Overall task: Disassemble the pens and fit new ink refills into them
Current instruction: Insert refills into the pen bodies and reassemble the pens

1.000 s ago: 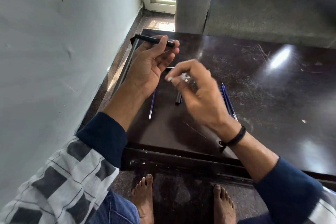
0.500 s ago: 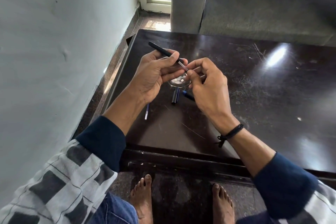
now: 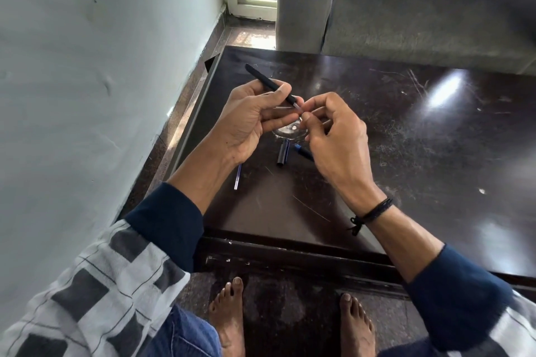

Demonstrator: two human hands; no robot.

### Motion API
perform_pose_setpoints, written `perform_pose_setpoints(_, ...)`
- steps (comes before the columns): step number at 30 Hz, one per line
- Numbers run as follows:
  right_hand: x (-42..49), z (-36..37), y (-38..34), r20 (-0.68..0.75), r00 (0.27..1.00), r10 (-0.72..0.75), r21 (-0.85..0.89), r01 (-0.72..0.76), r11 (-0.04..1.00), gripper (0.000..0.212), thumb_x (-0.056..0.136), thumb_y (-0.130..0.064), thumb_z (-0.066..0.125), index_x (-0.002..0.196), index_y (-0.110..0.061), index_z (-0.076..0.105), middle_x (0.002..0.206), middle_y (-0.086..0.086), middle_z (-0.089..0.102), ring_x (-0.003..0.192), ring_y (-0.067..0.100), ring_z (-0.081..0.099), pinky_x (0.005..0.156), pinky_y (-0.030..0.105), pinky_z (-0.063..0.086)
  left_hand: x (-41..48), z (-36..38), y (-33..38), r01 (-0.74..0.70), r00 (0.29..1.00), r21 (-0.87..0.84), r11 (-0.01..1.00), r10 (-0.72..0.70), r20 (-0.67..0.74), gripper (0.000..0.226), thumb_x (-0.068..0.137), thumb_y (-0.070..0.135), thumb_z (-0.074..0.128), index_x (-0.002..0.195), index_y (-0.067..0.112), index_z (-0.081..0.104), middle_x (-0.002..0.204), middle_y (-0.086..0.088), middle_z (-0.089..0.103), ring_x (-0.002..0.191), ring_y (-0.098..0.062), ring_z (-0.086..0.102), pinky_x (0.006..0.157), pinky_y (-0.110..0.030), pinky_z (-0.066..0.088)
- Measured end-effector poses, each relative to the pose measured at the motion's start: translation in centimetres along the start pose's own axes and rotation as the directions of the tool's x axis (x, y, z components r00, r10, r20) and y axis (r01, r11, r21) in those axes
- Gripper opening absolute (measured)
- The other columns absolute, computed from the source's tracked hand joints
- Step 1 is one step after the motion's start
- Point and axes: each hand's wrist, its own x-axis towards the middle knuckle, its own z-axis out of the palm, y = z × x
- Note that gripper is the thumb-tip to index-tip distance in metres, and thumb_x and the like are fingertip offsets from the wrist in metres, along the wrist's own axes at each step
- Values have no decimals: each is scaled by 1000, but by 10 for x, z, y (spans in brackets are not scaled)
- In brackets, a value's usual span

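Observation:
My left hand (image 3: 255,119) grips a black pen barrel (image 3: 266,82) above the dark table (image 3: 420,153), its far end pointing up and left. My right hand (image 3: 333,136) pinches something small at the barrel's near end, where a thin clear refill tip (image 3: 297,106) shows; the pinched piece is hidden by the fingers. Below the hands lie a black pen cap (image 3: 282,153), a blue pen part (image 3: 303,151) and a thin blue refill (image 3: 237,177). A small clear dish (image 3: 285,131) sits under the fingers.
A white wall (image 3: 87,95) runs close along the table's left side. A grey sofa (image 3: 435,9) stands behind the table. My bare feet (image 3: 229,316) rest on the floor below the table's near edge.
My right hand came up from over the table to meet the barrel's near end. My left hand tilted the barrel so that its far end points up-left.

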Motion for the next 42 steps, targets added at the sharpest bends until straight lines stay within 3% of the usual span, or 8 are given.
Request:
perform_pose_setpoints(5,1,-1,2,23,999,35,13,-36,999,8,98,-23,68,102,-27,62,85,-7,73,72,13,71,70,45,60,0,2,-2,-15,1000,73,997,14,12,6,96,4,63,102,4,65,91,-13,77,88,-27,75,77,-31,62)
perform_pose_setpoints(10,6,-4,5,21,997,69,-124,-65,990,17,91,-47,71,99,-35,63,83,-18,70,75,-4,64,67,24,46,6,-4,-2,-65,988,10,998,66,-138,5,96,1,62,95,4,64,87,-16,76,88,-26,75,75,-28,60)
perform_pose_setpoints(15,10,-7,8,22,996,87,-119,-84,989,10,94,-25,70,100,-33,70,83,-17,74,76,0,67,74,31,55,10,-12,1,-67,971,-86,994,45,-235,6,95,1,64,92,6,66,84,-13,76,89,-23,76,75,-28,60)
perform_pose_setpoints(24,9,-6,10,35,998,50,-71,-48,996,10,93,-27,73,96,-32,65,86,-19,76,77,-2,69,76,33,57,0,7,-13,65,996,14,998,-64,-62,13,96,3,63,108,-2,62,85,-13,76,80,-23,75,74,-25,61)
perform_pose_setpoints(27,11,-7,11,24,996,81,-90,-78,993,14,88,-38,77,94,-36,65,82,-22,72,75,-4,66,73,30,54,2,4,-10,43,990,-25,999,-46,-132,8,95,2,64,102,-2,63,90,-21,74,84,-26,75,75,-26,62)
perform_pose_setpoints(30,12,-8,12,-10,997,74,-121,-74,990,7,90,-29,75,93,-34,71,78,-21,68,77,-5,64,73,29,56,5,-2,-5,28,982,-64,998,-39,-186,2,95,3,66,96,2,65,90,-21,75,81,-24,76,69,-23,60)
perform_pose_setpoints(35,14,-9,12,-26,998,54,-104,-56,993,11,91,-19,74,88,-29,76,74,-17,70,72,0,67,71,27,57,6,-4,-6,42,982,-84,996,-56,-178,4,94,4,67,97,2,64,90,-21,75,82,-25,76,69,-24,60)
perform_pose_setpoints(42,14,-8,13,-29,999,27,-71,-29,997,13,90,-16,74,89,-28,77,74,-18,71,70,-7,66,63,8,47,5,-6,-4,69,985,-51,996,-76,-153,10,95,9,67,101,2,65,95,-22,76,86,-28,77,69,-26,61)
